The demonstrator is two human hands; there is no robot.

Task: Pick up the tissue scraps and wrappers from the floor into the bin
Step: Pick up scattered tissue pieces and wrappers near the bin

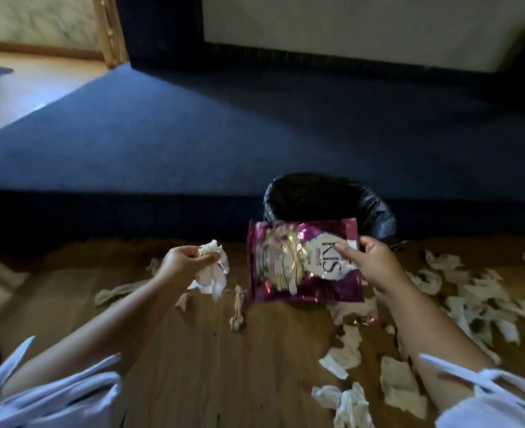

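- Two loads are riding at once: the left hand (185, 261) is curling its fingers (207, 258) round a wad of tissue (215, 278), and the right hand (377, 262) is pinching the purple wrapper (298, 267) by its right edge.
- Both are hanging above the wooden floor (193, 350), just short of the bin (301, 180); the wrapper is overlapping its near rim in view.
- Risk, I'd say: dangling tissue tails could be tearing off, and the wide wrapper, held by one edge, could be catching the rim and sliding down outside.
- Inside, the black liner (375, 208) is swallowing the light; I cannot tell the contents.
- Plenty of tissue scraps (471, 298) are lying on the floor, mostly right.
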